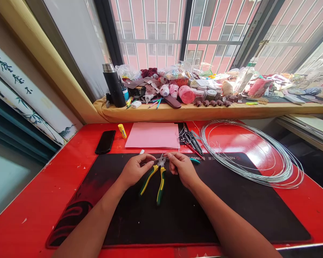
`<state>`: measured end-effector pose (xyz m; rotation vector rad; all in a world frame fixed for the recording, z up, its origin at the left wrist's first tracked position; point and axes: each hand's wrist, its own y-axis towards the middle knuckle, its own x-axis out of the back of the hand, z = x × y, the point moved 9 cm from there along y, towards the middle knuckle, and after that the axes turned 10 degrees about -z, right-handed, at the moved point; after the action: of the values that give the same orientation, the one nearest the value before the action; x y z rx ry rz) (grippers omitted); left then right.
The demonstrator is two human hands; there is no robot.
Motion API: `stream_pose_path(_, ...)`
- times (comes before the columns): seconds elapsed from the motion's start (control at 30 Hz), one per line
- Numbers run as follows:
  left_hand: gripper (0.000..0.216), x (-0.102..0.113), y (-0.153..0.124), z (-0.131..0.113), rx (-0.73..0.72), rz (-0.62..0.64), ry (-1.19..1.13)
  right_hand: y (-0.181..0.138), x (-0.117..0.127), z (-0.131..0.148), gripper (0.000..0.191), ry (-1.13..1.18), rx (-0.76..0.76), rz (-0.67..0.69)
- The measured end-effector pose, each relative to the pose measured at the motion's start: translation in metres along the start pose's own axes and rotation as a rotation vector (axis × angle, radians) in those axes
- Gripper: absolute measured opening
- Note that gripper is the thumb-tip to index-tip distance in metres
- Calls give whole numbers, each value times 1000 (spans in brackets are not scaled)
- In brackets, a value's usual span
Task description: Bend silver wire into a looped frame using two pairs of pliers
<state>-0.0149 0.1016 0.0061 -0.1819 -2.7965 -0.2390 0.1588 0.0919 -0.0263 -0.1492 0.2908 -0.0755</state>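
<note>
Between my two hands runs a short piece of thin metal wire (159, 158). My left hand (136, 168) pinches its left end between thumb and fingers. Its right end is pinched by my right hand (181, 165), whose other fingers are curled in. Just beneath the wire, a pair of pliers (161, 179) with green and yellow handles lies on the black desk mat (193, 215), handles spread toward me. The wire crosses above the pliers' head, and I cannot tell whether they touch. A teal-handled tool (195, 161) shows partly behind my right hand.
A large coil of wire (280, 172) lies at the right. Behind the mat are a phone (105, 142), a yellow glue stick (122, 131), pink paper (152, 135), scissors (185, 138) and a black cutter (195, 143). A cluttered window sill (150, 114) borders the back.
</note>
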Motion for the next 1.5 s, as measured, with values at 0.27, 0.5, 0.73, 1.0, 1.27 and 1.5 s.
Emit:
stream_pose_path(0.27,27,-1,2,4,55,54,-24,0,0,4,37,-5,25,-9)
stream_pose_path(0.5,31,13,10,23,73,-58,-80,2,5,16,43,-116,89,-39)
stream_pose_path(0.73,42,26,13,38,261,-215,-428,-1,42,56,38,-436,364,-209)
stream_pose_path(1.0,39,10,8,40,372,-130,-519,-20,44,45,44,-1195,583,-31)
stream_pose_path(1.27,34,12,10,41,331,-166,-583,-23,38,32,44,-1433,604,17)
stream_pose_path(1.5,33,11,9,45,400,-177,-750,-15,41,35,32,-1294,591,-40)
